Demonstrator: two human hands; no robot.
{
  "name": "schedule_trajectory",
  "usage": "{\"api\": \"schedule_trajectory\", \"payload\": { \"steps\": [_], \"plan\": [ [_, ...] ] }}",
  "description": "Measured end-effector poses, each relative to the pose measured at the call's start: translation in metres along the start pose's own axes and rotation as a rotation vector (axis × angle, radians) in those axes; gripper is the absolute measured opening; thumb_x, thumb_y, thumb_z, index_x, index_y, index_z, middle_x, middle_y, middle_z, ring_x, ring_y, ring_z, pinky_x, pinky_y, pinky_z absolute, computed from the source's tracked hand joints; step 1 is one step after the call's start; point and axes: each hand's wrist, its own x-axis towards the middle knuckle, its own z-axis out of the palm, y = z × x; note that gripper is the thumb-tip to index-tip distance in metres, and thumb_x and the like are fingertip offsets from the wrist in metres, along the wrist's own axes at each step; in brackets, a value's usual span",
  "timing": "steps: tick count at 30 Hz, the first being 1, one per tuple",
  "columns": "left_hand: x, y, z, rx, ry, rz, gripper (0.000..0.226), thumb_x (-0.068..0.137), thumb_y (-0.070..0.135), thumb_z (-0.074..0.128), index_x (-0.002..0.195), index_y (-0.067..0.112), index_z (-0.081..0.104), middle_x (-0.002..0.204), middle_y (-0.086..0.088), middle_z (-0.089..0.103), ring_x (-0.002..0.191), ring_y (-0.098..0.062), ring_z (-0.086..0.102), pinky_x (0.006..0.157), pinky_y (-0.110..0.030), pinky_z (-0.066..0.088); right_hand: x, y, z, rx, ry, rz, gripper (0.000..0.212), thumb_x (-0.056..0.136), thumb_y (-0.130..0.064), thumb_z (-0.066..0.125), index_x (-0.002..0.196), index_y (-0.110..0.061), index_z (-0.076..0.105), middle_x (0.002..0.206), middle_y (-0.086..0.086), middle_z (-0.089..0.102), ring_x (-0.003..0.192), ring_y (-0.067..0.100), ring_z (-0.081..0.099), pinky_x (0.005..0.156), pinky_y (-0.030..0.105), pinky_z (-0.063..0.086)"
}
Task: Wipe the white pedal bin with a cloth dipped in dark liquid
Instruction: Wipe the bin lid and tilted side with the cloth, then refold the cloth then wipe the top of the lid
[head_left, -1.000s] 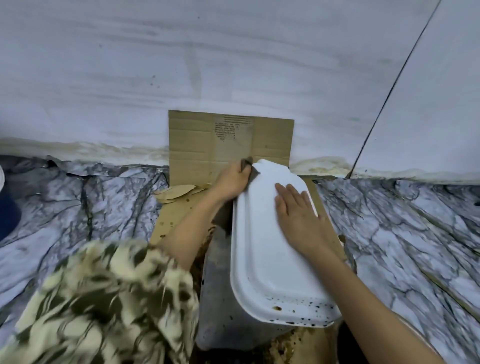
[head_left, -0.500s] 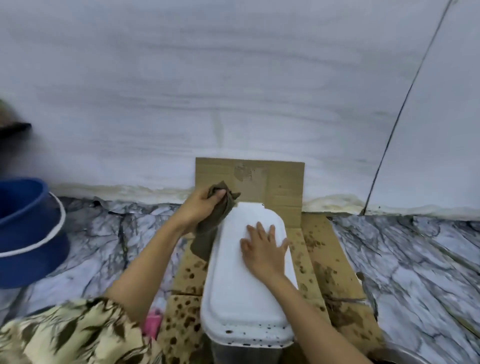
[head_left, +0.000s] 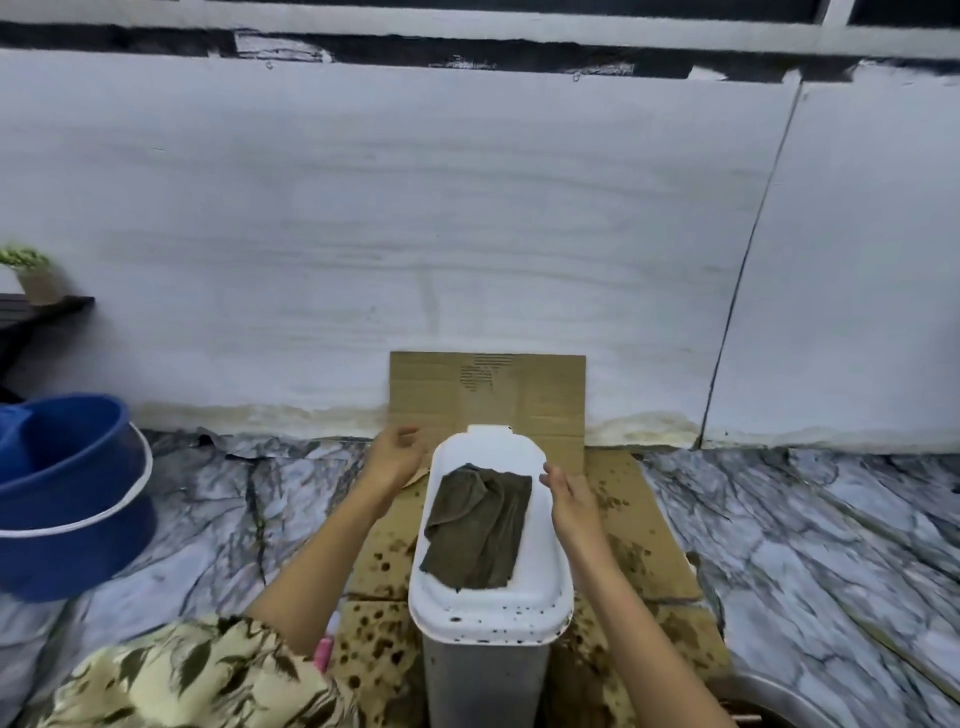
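Both hands (head_left: 397, 457) (head_left: 571, 501) released, flanking white plastic pedal bin (head_left: 488, 613); limp dark olive cloth (head_left: 478, 525) on lid, pinch an edge.

A pale streaked wall (head_left: 363, 234) rises at twelve o'clock above a grey-veined marble floor (head_left: 805, 519), a blue tub (head_left: 67, 499) at nine o'clock.
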Motion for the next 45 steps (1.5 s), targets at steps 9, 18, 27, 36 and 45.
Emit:
{"api": "schedule_trajectory", "payload": {
  "steps": [9, 18, 27, 36, 45],
  "plan": [
    [-0.061, -0.024, 0.033, 0.807, -0.343, 0.51, 0.064, 0.072, 0.063, 0.064, 0.125, 0.028, 0.056, 0.123, 0.008, 0.056, 0.117, -0.012, 0.049, 0.096, -0.028, 0.04, 0.002, 0.012, 0.003, -0.11, 0.035, -0.036, 0.04, 0.103, -0.028, 0.034, 0.119, -0.001, 0.058, 0.124, 0.017, 0.059, 0.114, 0.025, 0.055, 0.096, 0.037, 0.041],
    [-0.042, -0.029, 0.003, 0.311, -0.077, 0.255, 0.033, 0.082, -0.003, 0.059, 0.062, 0.023, 0.062, 0.073, -0.001, 0.067, 0.061, -0.015, 0.064, 0.061, -0.023, 0.056, 0.03, 0.021, -0.008, -0.357, -0.051, -0.06, 0.037, 0.102, -0.027, 0.036, 0.136, -0.019, 0.049, 0.141, 0.003, 0.049, 0.129, 0.021, 0.044, 0.101, 0.033, 0.037],
    [-0.072, -0.03, 0.038, 0.944, -0.378, 0.665, 0.065, 0.061, 0.076, 0.062, 0.112, 0.036, 0.064, 0.105, 0.012, 0.047, 0.098, -0.009, 0.039, 0.074, -0.023, 0.034, 0.057, 0.03, 0.009, -0.74, -0.199, -0.085, 0.049, 0.101, -0.01, 0.028, 0.141, -0.035, 0.041, 0.153, 0.01, 0.029, 0.14, 0.035, 0.024, 0.112, 0.055, 0.022],
    [-0.068, -0.025, 0.012, 1.135, -0.19, 0.752, 0.032, 0.092, 0.035, 0.048, 0.115, 0.022, 0.066, 0.121, 0.002, 0.05, 0.115, -0.02, 0.04, 0.095, -0.031, 0.041, 0.048, 0.034, 0.0, -0.919, -0.201, -0.184, 0.044, 0.103, -0.019, 0.03, 0.137, -0.044, 0.043, 0.16, 0.001, 0.009, 0.147, 0.028, -0.008, 0.115, 0.056, -0.002],
    [-0.075, 0.007, -0.012, 1.138, 0.006, 0.964, 0.009, 0.079, 0.015, 0.067, 0.082, 0.008, 0.072, 0.088, -0.004, 0.068, 0.082, -0.024, 0.061, 0.068, -0.033, 0.054, 0.019, 0.018, -0.003, -0.784, -0.135, -0.252, 0.039, 0.095, -0.02, 0.048, 0.128, -0.04, 0.055, 0.159, -0.006, 0.015, 0.148, 0.024, -0.001, 0.116, 0.055, -0.001]
  ]
}}
